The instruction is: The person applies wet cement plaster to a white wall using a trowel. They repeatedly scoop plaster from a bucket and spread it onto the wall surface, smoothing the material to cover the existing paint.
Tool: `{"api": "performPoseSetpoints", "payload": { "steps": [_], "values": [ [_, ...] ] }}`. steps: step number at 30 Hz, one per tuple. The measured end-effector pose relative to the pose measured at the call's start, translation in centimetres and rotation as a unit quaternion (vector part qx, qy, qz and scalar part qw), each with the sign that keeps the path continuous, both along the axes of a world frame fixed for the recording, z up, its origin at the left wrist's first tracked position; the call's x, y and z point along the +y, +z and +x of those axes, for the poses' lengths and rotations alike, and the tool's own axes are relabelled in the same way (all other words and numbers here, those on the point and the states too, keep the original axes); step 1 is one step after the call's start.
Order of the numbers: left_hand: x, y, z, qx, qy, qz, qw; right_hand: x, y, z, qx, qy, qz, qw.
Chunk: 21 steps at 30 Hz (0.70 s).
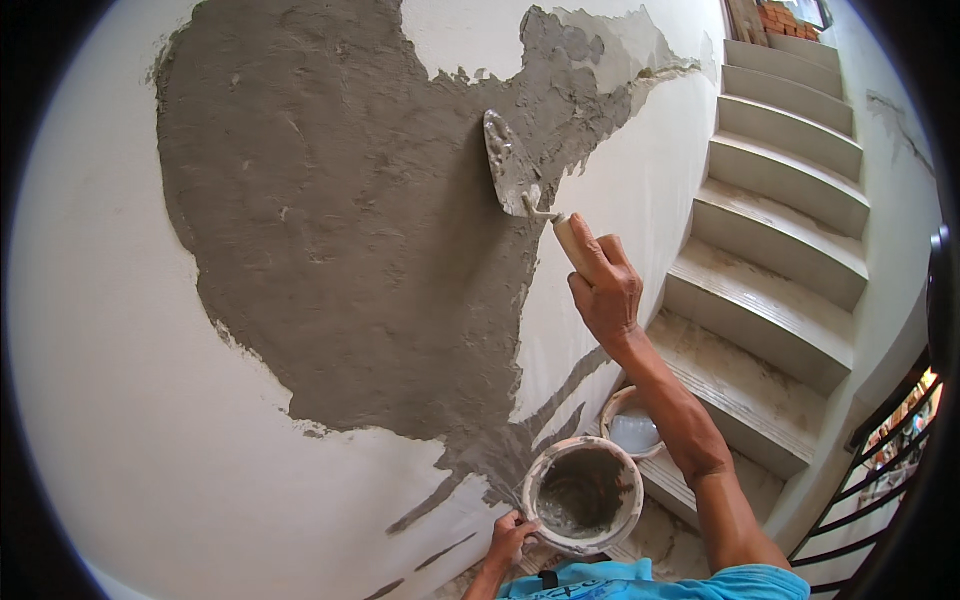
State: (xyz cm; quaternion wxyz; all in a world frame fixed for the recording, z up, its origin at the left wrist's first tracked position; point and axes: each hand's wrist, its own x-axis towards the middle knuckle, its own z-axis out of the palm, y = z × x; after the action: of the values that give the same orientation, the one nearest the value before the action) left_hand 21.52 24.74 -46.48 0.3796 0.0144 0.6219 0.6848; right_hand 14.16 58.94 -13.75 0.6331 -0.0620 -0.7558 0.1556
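My right hand (pixel 608 290) is closed round the pale handle of a trowel (pixel 512 168), the index finger laid along the handle. The trowel's mortar-smeared metal blade lies at the wet grey mortar patch (pixel 340 220) on the white wall; whether its full face touches cannot be told. Low in front of me, my left hand (pixel 510 537) grips the rim of a bucket (pixel 533 478), thumb on the edge. Grey mortar (pixel 580 500) coats the inside of this bucket and lies at its bottom.
A second bucket (pixel 612 408) with cloudy water stands behind the first, partly hidden by my right forearm. Concrete stairs (pixel 755 290) climb on the right, with bricks (pixel 785 20) at the top. A dark metal railing (pixel 870 490) is at lower right. Mortar streaks (pixel 430 505) mark the lower wall.
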Motion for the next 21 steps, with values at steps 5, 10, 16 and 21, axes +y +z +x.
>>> {"api": "performPoseSetpoints", "payload": {
  "steps": [5,10,16,21],
  "values": [
    [0.3,0.6,0.2,-0.013,0.001,0.009,1.000,1.6,2.9,0.0,0.031,-0.023,-0.025,0.999],
    [0.6,0.9,0.5,-0.027,0.010,0.034,0.999,2.5,4.4,-1.4,0.014,-0.044,-0.011,0.999],
    [0.4,-0.1,0.1,-0.016,-0.003,0.021,1.000,0.5,0.8,0.6,0.005,0.045,0.000,0.999],
    [0.6,0.5,0.1,-0.032,0.009,0.050,0.998,3.2,5.1,-0.6,0.022,-0.010,-0.048,0.999]
  ]
}}
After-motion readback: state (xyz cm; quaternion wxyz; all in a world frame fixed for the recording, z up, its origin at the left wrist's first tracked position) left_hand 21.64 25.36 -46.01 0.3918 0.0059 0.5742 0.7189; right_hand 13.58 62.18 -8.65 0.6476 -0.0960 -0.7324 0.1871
